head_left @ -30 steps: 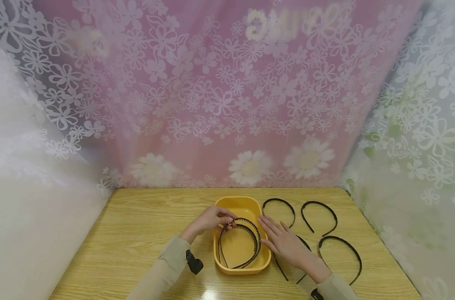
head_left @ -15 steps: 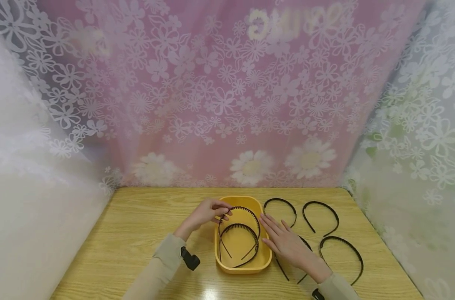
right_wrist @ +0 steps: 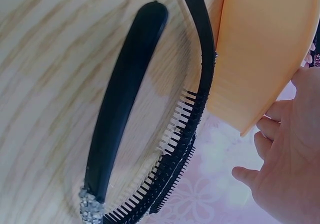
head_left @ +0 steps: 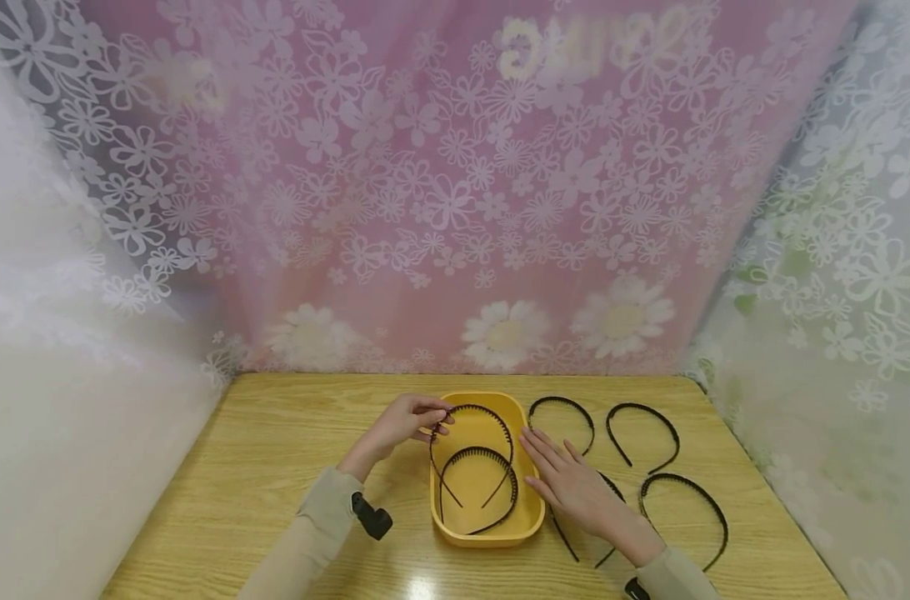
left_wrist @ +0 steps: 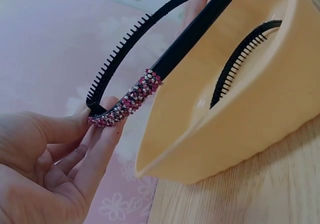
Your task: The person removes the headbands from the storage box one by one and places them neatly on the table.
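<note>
My left hand (head_left: 402, 425) pinches a black toothed headband (left_wrist: 131, 100) by its side, where pink and silver rhinestones cover it. The headband hangs above the yellow plastic tub (head_left: 487, 543), its ends pointing toward me. Inside the tub lies a second black toothed headband (head_left: 476, 450). Against the tub's right side rests my right hand (head_left: 571, 487), fingers straight and holding nothing. Below that hand's forearm, partly hidden, a headband (head_left: 612, 483) lies on the table. The right wrist view shows a headband with silver rhinestones (right_wrist: 91, 206) close by.
More black headbands lie right of the tub: one at the back (head_left: 560, 400), one at the back right (head_left: 641, 406) and one nearer (head_left: 683, 477). The wooden table (head_left: 297, 450) meets a pink floral curtain (head_left: 425, 208) behind, with pale curtains at both sides.
My left hand has lifted the rhinestone headband off the other one and drawn it up, back and left. My right hand has stayed at the tub's side.
</note>
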